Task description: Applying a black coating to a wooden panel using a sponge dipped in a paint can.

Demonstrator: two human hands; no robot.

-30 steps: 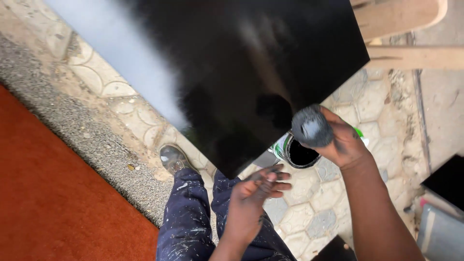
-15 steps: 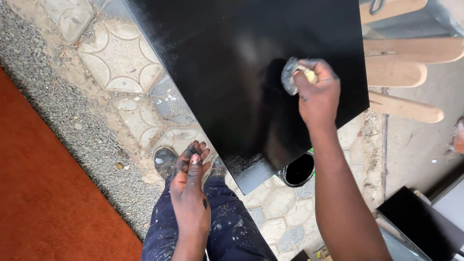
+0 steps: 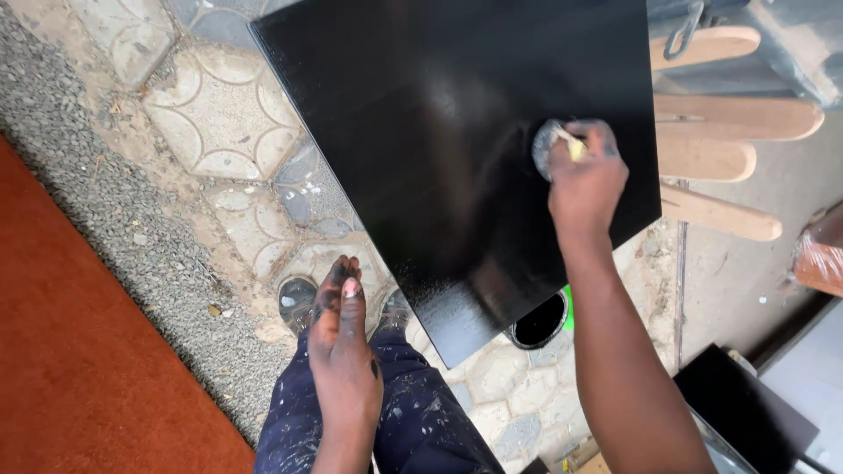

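Observation:
A large glossy black board (image 3: 457,149) lies tilted in front of me. My right hand (image 3: 587,180) is closed around a grey, paint-soaked sponge (image 3: 551,145) and presses it onto the board near its right edge. My left hand (image 3: 342,351) hovers over my knees, fingers straight and held together, tips stained black, holding nothing. A round tin of black paint (image 3: 537,321) sits on the ground just under the board's lower edge, partly hidden by my right forearm.
Patterned paving stones (image 3: 206,132) and a gravel strip (image 3: 114,237) lie to the left, beside an orange-red surface (image 3: 79,386). Pale wooden slats (image 3: 729,118) stick out at the right. Another black panel (image 3: 746,412) lies at lower right. My shoe (image 3: 297,303) shows below.
My right hand has lifted from the paint tin with the sponge and moved up onto the board. My left hand has straightened its fingers and shifted left.

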